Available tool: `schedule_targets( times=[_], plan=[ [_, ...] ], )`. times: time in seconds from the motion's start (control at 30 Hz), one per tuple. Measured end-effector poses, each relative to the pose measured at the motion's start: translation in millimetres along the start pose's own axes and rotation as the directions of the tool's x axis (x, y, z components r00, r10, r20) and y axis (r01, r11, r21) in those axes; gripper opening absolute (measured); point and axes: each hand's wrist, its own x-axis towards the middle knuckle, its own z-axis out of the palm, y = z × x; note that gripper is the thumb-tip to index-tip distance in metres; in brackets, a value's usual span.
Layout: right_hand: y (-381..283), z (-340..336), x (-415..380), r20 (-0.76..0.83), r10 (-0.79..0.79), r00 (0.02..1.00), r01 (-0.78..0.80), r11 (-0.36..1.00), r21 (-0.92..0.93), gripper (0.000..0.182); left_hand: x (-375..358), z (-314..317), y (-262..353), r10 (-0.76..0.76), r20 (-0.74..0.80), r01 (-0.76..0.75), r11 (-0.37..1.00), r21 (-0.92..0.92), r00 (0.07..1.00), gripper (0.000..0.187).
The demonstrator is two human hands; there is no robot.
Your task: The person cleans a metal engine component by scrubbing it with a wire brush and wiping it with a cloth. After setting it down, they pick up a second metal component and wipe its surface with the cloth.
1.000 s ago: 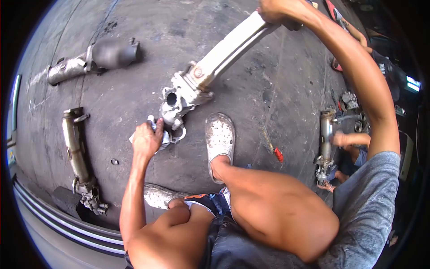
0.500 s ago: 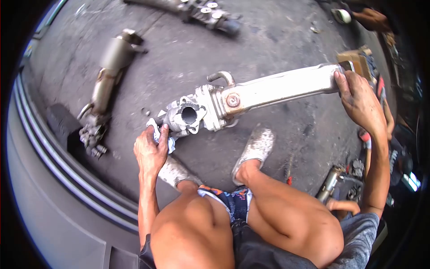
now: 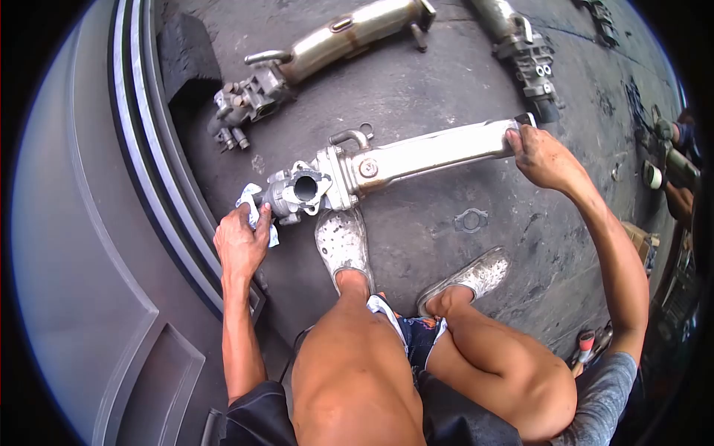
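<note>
Held across in front of me is a long silver EGR cooler (image 3: pixel 439 152), with a flanged round port and a bent pipe toward its left end. My left hand (image 3: pixel 244 241) is closed around the cast valve end, with a crumpled white and blue cloth (image 3: pixel 248 197) between the fingers and the metal. At the far right end, my right hand (image 3: pixel 547 157) grips the flat body's edge, thumb on top. A flat metal gasket (image 3: pixel 471 220) lies on the floor below the cooler.
A similar EGR cooler (image 3: pixel 349 41) lies on the dark floor ahead, and another unit (image 3: pixel 524 59) sits to its right. A black block (image 3: pixel 186 59) stands beside the grey panel (image 3: pixel 82 245) on my left. Another person's arm (image 3: pixel 678 201) shows at the right edge.
My view has turned left, so the floor parts sit farther right. My feet have shifted. Both hands keep their hold on the EGR cooler.
</note>
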Motion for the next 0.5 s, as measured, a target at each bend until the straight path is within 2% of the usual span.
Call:
schedule_targets(
  times=[0.13,0.3,0.4,0.5],
  plan=[
    [6,18,57,0.138,-0.173,0.975,0.191,0.972,-0.134,0.027,-4,-2,-22,-0.074,0.038,0.072,0.997,0.032,0.997,0.046],
    [12,41,114,0.309,-0.332,0.891,0.422,0.856,-0.297,0.023,8,6,-46,-0.06,0.112,0.053,0.996,0.067,0.992,0.047],
    [9,40,122,0.408,-0.352,0.842,0.511,0.762,-0.397,0.022,17,7,-51,-0.041,0.155,0.034,0.998,0.05,0.987,0.047],
    [-11,12,120,0.567,-0.385,0.728,0.637,0.685,-0.353,0.021,31,-2,-46,-0.012,0.173,0.002,0.998,0.06,0.985,0.046]
  ],
)
